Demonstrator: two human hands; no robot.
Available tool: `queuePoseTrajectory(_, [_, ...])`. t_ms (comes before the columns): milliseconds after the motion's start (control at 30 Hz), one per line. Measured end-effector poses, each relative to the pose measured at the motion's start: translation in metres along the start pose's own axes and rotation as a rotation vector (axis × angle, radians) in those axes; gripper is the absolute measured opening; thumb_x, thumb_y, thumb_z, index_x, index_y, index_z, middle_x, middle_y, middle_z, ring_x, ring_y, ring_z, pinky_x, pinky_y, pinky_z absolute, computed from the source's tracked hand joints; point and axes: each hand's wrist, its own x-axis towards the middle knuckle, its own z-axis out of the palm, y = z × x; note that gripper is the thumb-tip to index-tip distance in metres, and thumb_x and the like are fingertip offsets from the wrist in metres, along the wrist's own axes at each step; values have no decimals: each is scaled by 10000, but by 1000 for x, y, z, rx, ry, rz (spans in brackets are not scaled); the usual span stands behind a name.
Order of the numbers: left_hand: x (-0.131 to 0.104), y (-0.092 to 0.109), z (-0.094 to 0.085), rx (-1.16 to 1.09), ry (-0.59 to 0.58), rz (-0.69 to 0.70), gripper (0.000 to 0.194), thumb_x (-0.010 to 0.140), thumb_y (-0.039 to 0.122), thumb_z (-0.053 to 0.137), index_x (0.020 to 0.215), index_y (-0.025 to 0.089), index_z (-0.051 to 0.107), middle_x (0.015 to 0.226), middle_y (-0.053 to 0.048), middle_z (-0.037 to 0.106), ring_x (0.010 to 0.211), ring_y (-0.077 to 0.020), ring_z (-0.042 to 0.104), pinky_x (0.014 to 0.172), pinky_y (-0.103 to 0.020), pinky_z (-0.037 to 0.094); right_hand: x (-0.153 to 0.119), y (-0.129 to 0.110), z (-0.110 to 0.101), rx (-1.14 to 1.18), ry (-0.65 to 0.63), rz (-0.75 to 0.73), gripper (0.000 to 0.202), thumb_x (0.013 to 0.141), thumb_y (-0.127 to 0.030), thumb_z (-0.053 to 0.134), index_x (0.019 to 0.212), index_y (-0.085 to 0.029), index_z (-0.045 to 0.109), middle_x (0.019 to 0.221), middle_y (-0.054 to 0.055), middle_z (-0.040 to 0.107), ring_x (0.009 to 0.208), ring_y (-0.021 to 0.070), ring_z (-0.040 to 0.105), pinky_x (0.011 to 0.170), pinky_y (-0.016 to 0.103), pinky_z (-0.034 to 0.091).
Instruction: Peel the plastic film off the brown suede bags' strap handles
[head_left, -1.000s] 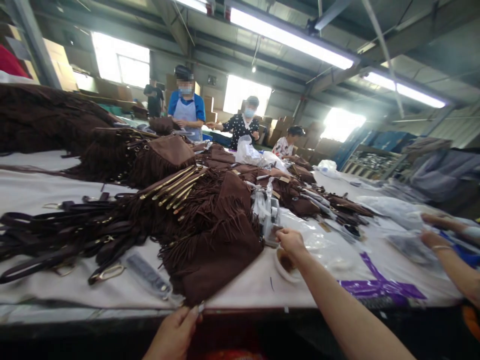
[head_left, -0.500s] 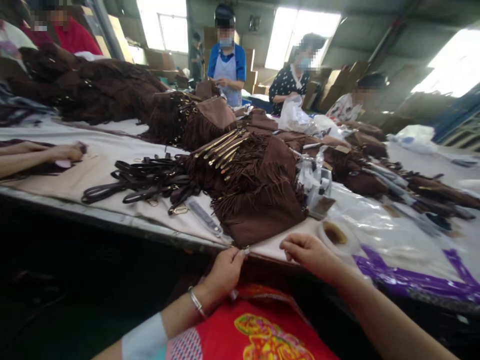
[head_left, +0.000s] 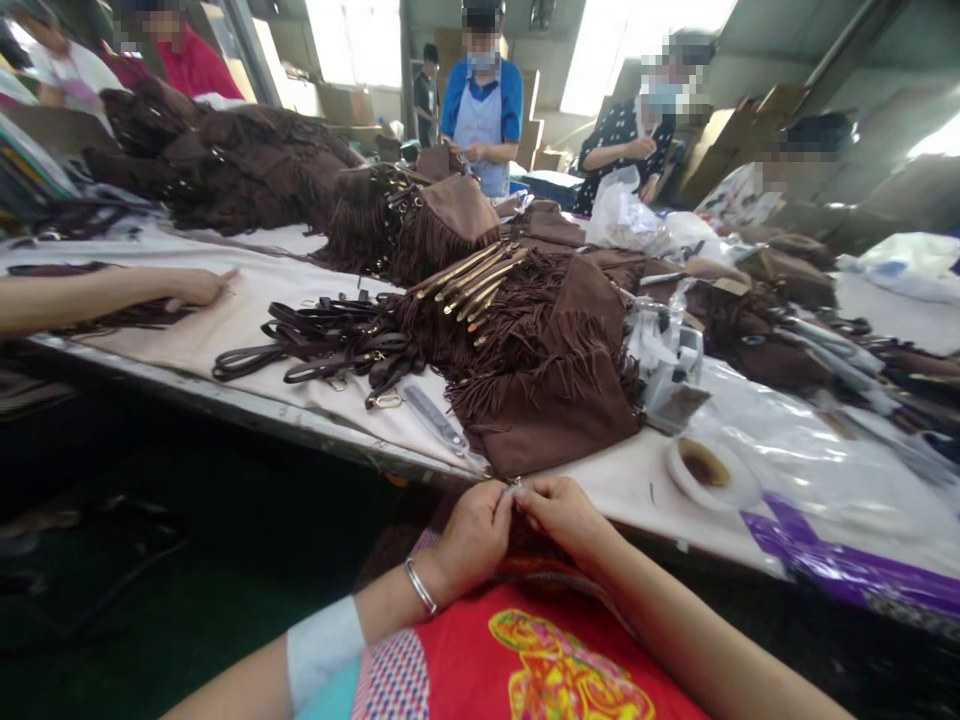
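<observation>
Left hand (head_left: pixel 472 535) and right hand (head_left: pixel 559 510) meet at the fingertips, both pinching a small shiny piece (head_left: pixel 514 487), too small to identify, at the near edge of a white-clothed table (head_left: pixel 195 345). Beyond, left to right, lie narrow dark-brown straps (head_left: pixel 360 360) with gold-coloured clasps (head_left: pixel 388 401), a greyish plastic-wrapped strip (head_left: pixel 435 418), a brown fringed bag (head_left: pixel 559 430) closest to the fingers, and a white ring-shaped roll (head_left: pixel 709 475). Gripped by so little, the piece could slip and fall off the edge.

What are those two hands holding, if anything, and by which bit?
The left hand and right hand pinch a small, shiny, pale piece beside the dark brown fringed bag. It's too small to tell what it is or which part they hold.
</observation>
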Motion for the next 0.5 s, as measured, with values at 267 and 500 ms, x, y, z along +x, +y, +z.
queuePoseTrajectory(267, [0,-3,1,61,-1,41,295,961,282,378,811,194,616,815,-82,620,766,-191,543,740,-291,394,-4,-1,-2,80,33,-31,339,761,-457,576,554,-192,533,440,-61,423,434,89,331,447,238,257])
queuePoseTrajectory(500, [-2,-6,2,152,-5,99,299,971,247,340,847,189,606,860,-100,627,817,-201,555,772,-307,403,-1,-3,2,30,56,22,327,756,-438,566,549,-185,537,424,-55,437,419,87,336,433,234,244])
